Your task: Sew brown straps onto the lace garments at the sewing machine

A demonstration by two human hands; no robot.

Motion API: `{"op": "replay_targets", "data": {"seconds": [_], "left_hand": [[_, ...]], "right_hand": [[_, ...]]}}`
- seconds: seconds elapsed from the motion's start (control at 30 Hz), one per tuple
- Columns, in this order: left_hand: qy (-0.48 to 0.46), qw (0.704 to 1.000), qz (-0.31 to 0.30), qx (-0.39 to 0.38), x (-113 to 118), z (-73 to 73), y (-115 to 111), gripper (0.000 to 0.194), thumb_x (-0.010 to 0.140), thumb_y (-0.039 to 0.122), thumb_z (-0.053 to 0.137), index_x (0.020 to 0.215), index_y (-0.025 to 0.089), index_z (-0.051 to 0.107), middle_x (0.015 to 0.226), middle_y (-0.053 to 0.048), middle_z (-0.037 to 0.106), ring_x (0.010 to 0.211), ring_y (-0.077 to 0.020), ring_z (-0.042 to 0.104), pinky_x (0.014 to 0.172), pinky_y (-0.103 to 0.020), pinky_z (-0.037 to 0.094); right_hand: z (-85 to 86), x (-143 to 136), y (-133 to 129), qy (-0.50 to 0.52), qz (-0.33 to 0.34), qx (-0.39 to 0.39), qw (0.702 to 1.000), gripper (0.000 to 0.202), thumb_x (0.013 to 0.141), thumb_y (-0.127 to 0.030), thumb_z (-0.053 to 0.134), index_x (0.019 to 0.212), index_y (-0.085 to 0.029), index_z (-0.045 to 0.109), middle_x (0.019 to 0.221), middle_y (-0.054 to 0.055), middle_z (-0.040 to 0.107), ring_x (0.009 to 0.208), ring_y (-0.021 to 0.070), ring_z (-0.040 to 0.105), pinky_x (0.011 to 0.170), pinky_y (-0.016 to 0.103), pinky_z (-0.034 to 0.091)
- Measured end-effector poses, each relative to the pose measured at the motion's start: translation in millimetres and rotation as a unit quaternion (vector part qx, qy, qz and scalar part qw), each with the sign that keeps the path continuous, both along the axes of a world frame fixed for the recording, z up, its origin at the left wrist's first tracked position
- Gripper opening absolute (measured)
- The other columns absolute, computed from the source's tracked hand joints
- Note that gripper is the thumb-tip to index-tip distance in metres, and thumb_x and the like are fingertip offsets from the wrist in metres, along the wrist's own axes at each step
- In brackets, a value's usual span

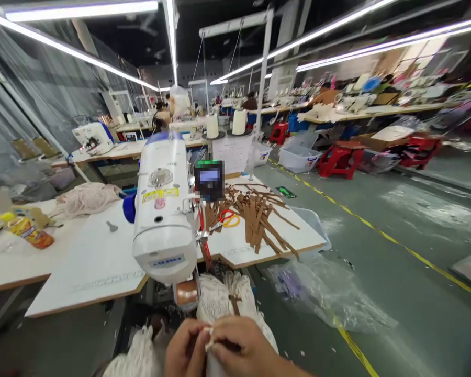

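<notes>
Pinching a fold of white fabric (223,298) low at the bottom edge of the view, left hand (186,348) and right hand (241,348) pressed close together, fingers curled shut on the cloth's edge. Bunched and ruffled, spilling below the front edge of the desk (90,272), with a thin brown strip lying across its folds. Directly above, a white sewing machine (165,209), its head end overhanging the desk edge toward the hands. Beside the machine on the right, a heap of brown strips (259,212) spread over the desk, with orange-handled scissors (228,219) lying against them. Farther left, a pale pink cloth pile (87,199) and a yellow and orange packet (29,230). On the floor to the right, crumpled clear plastic sheeting (322,293) beside a yellow floor line (380,230).
</notes>
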State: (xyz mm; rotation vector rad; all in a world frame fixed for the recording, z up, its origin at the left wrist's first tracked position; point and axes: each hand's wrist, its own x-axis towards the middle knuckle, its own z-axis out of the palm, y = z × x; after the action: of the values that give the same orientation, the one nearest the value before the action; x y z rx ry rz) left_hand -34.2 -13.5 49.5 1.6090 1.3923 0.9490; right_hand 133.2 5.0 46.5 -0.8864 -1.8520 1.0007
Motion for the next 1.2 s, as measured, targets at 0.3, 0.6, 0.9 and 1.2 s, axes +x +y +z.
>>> {"op": "replay_targets", "data": {"seconds": [0.3, 0.6, 0.9, 1.2], "left_hand": [[-0.056, 0.996, 0.026, 0.062, -11.3, -15.1, 3.9, 0.014, 0.094, 0.027, 0.055, 0.092, 0.019, 0.067, 0.088, -0.004, 0.068, 0.083, -0.0167, 0.063, 0.076, -0.028, 0.050], [0.106, 0.976, -0.044, 0.187, -22.3, 0.1, 10.2, 0.013, 0.094, 0.019, 0.055, 0.098, 0.020, 0.067, 0.086, -0.004, 0.072, 0.077, -0.0144, 0.066, 0.069, -0.024, 0.051], [0.124, 0.972, -0.082, 0.183, -26.3, 5.4, 15.2, 0.011, 0.091, 0.015, 0.061, 0.099, 0.020, 0.067, 0.082, 0.000, 0.073, 0.072, -0.0111, 0.066, 0.066, -0.020, 0.049], [0.146, 0.980, -0.090, 0.103, -26.3, 6.5, 22.1, 0.014, 0.093, 0.021, 0.058, 0.104, 0.020, 0.067, 0.084, -0.001, 0.072, 0.071, -0.0130, 0.065, 0.063, -0.022, 0.046]], "right_hand": [[-3.6, -6.1, 8.1, 0.020, -0.009, -0.076, 0.997, 0.013, 0.090, -0.024, 0.061, 0.093, -0.020, 0.073, 0.090, 0.004, 0.075, 0.084, 0.0151, 0.069, 0.077, 0.024, 0.051], [15.8, 11.2, 41.9, -0.157, 0.006, -0.024, 0.987, 0.019, 0.094, -0.026, 0.053, 0.084, -0.020, 0.068, 0.071, 0.000, 0.065, 0.067, 0.0121, 0.057, 0.063, 0.022, 0.037], [20.3, 14.0, 50.2, -0.127, 0.117, -0.165, 0.971, 0.019, 0.089, -0.022, 0.056, 0.075, -0.017, 0.066, 0.055, -0.005, 0.044, 0.054, 0.0082, 0.039, 0.052, 0.021, 0.028], [19.1, 17.5, 50.5, -0.157, 0.141, -0.162, 0.964, 0.014, 0.090, -0.022, 0.057, 0.085, -0.019, 0.070, 0.064, -0.004, 0.059, 0.058, 0.0088, 0.047, 0.054, 0.021, 0.030]]}}
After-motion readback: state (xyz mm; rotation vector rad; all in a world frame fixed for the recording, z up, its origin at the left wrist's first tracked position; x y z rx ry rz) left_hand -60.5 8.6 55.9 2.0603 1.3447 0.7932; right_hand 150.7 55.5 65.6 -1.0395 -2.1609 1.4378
